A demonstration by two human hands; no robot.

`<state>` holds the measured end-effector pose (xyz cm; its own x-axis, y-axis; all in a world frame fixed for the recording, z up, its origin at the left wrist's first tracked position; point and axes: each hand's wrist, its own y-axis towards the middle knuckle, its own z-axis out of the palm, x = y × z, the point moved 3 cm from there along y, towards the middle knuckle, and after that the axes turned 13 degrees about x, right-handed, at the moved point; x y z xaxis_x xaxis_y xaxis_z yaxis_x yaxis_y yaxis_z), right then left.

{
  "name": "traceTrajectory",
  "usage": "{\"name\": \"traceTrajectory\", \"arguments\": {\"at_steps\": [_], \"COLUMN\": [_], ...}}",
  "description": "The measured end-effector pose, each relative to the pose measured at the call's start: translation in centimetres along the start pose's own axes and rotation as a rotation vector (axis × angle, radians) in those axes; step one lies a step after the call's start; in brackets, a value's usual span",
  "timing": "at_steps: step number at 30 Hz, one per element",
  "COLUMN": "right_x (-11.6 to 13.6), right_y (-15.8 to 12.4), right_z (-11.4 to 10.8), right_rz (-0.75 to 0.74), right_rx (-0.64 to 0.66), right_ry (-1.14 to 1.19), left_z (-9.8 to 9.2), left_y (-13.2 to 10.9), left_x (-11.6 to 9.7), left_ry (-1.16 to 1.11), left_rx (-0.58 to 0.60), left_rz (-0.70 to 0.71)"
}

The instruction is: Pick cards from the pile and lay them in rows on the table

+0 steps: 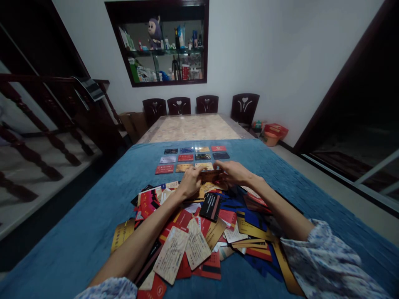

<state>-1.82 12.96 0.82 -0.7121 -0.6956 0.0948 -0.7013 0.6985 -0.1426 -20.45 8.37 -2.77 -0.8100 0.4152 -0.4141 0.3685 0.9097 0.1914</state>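
My left hand [190, 181] and my right hand [233, 172] meet over the far edge of a loose heap of plastic cards. Between them is a small stack of cards [209, 176], seen edge-on, with my fingers closed on its two ends. Below my hands spreads the heap, with a black card [210, 207], a pale patterned card [171, 254] and a gold card [122, 234] among red and blue ones. Just beyond my hands, cards lie face up in three neat rows, including a red card [164, 169] and a dark blue card [221, 155]. My left fingers partly cover the nearest row.
A blue cloth [124, 176] covers the near part of the long table, and its bare patterned top [199, 126] shows farther off. Several dark chairs [245, 106] stand behind it. A wooden railing [34, 158] is at left, and an orange bucket [272, 137] sits by the wall.
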Motion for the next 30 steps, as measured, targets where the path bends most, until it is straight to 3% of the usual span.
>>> {"name": "traceTrajectory", "arguments": {"at_steps": [10, 20, 30], "right_x": [0.2, 0.8, 0.2], "right_y": [0.1, 0.5, 0.8], "right_z": [0.0, 0.5, 1.2], "right_rz": [0.053, 0.01, -0.032], "right_rx": [-0.013, -0.139, -0.247], "right_ry": [-0.022, -0.039, -0.027], "left_z": [0.3, -0.6, -0.9], "left_y": [-0.3, -0.3, -0.3], "left_x": [-0.4, -0.3, -0.5], "left_ry": [0.059, 0.03, 0.082], "left_rx": [0.006, -0.129, -0.146], "left_rz": [-0.025, -0.028, -0.08]}}
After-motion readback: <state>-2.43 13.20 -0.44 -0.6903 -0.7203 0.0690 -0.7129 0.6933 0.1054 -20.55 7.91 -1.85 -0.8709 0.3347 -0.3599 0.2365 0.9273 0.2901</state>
